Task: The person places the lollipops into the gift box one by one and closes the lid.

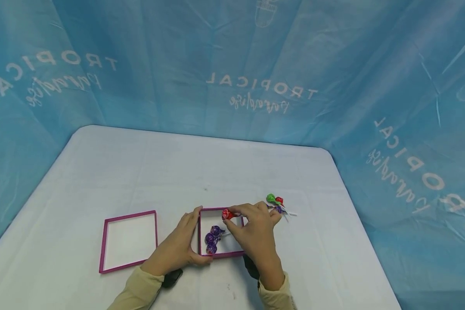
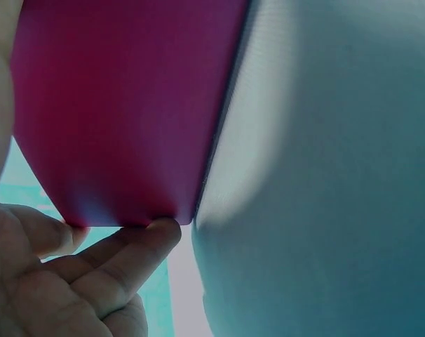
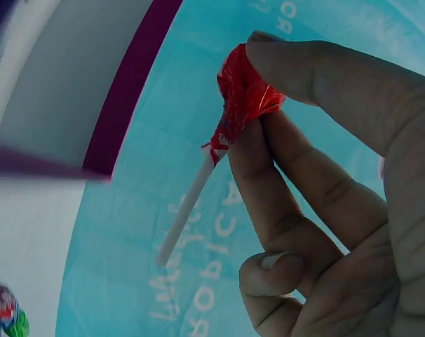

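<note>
My right hand pinches a red-wrapped lollipop between thumb and fingers, above a shallow magenta-edged box. Its white stick points away from the fingers in the right wrist view. Inside the box, several purple-wrapped lollipops lie along the left part. My left hand holds the box at its left side, thumb along the near edge and fingers at the far corner. The left wrist view shows fingertips against the end of the magenta wall.
Another magenta-edged square box or lid lies to the left on the white table. A small pile of lollipops, among them a green one and a red one, lies beyond the right hand. Blue printed curtains surround the table.
</note>
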Tool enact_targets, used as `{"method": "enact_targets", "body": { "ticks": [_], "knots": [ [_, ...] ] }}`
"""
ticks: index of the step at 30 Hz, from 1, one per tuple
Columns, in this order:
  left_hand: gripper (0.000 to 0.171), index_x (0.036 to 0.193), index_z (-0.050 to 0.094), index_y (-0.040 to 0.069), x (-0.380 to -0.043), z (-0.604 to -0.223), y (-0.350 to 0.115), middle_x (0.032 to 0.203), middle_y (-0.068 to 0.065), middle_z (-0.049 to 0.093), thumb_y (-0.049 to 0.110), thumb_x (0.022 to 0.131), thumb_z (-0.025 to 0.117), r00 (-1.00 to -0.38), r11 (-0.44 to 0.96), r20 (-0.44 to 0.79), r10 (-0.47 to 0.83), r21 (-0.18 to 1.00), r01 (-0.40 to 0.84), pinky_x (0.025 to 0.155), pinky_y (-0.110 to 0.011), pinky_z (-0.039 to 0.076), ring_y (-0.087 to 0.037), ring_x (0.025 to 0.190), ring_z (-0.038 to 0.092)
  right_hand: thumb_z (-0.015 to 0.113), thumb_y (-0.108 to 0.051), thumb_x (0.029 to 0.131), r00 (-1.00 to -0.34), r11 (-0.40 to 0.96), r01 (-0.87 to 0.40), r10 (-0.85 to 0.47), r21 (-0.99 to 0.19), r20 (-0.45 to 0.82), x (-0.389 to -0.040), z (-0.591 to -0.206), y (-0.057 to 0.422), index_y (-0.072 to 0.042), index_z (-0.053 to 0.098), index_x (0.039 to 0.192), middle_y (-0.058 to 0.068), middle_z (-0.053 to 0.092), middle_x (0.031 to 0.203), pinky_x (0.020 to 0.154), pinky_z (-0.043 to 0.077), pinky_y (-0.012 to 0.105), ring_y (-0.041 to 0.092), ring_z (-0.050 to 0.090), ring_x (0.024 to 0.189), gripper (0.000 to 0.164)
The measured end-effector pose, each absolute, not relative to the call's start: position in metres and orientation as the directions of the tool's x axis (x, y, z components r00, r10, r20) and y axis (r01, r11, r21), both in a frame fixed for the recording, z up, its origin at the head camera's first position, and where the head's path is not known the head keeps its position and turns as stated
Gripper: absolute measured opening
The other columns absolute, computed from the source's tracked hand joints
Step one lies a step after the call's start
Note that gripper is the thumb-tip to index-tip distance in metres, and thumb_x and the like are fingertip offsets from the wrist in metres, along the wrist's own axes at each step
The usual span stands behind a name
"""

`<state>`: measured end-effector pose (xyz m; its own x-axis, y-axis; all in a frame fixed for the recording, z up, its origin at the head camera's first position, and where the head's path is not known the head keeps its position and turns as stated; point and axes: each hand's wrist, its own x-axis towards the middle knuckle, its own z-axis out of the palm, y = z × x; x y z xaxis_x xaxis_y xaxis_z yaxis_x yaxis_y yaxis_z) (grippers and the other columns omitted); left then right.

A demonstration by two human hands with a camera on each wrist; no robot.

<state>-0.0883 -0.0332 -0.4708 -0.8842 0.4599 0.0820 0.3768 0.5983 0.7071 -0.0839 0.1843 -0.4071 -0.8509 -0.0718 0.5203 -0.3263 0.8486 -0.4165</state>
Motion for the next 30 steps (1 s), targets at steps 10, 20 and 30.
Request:
{"method": "enact_targets", "body": {
  "ticks": [10,20,30],
  "knots": [
    [0.134,0.16,0.016,0.003,-0.093,-0.469,-0.031,0.15,-0.023,0.038,0.053,0.063,0.093,-0.88,0.589,0.084,0.468,0.713,0.381,0.109,-0.052,0.043,-0.044,0.14,0.04,0.093,-0.032,0.071,-0.917,0.869,-0.258,-0.083,-0.422,0.39,-0.086,-0.403,0.169,-0.026,0.081,0.092,-0.011,0.076,0.089,0.077,0.02,0.048,0.01,0.044,0.078,0.025],
    [0.134,0.161,0.017,0.005,-0.094,-0.468,-0.03,0.147,-0.017,0.041,0.053,0.062,0.093,-0.882,0.592,0.08,0.464,0.712,0.377,0.107,-0.047,0.047,-0.03,0.131,0.049,0.093,-0.032,0.07,-0.933,0.879,-0.216,-0.057,-0.426,0.355,-0.078,-0.406,0.16,-0.029,0.08,0.091,-0.014,0.076,0.09,0.076,0.02,0.046,0.01,0.044,0.079,0.025],
    [0.134,0.16,0.018,0.004,-0.086,-0.471,-0.034,0.146,-0.016,0.042,0.052,0.061,0.094,-0.889,0.606,0.072,0.451,0.707,0.365,0.105,-0.047,0.048,-0.029,0.13,0.05,0.094,-0.032,0.068,-0.912,0.877,-0.212,-0.018,-0.432,0.41,-0.073,-0.427,0.154,-0.026,0.081,0.091,-0.014,0.076,0.089,0.075,0.019,0.043,0.011,0.047,0.079,0.027]
  ]
}}
